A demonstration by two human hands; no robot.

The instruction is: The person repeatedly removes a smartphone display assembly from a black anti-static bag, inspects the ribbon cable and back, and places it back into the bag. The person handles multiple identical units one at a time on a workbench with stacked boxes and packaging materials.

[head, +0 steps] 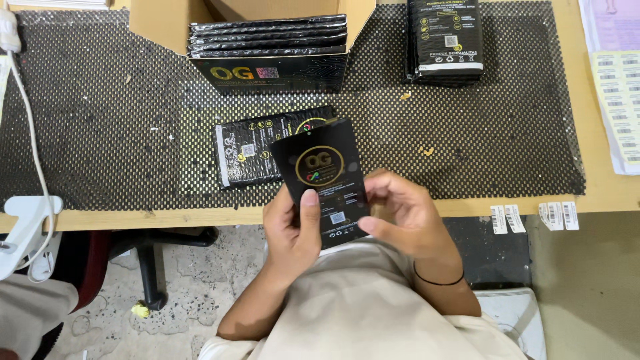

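Gripping a black card [325,180] above the table edge [167,217], the left hand [293,233] clamps its lower left side, thumb on the face; the right hand [407,217] pinches its right edge. One black pouch [257,147] lies flat just behind it on the mesh mat [100,120]. Farther back, a carton [267,50] already holds a row of pouches, and a separate stack [445,40] waits at right, apparently still unhandled.

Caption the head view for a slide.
Both hands, left hand and right hand, hold a black card above a mesh mat.
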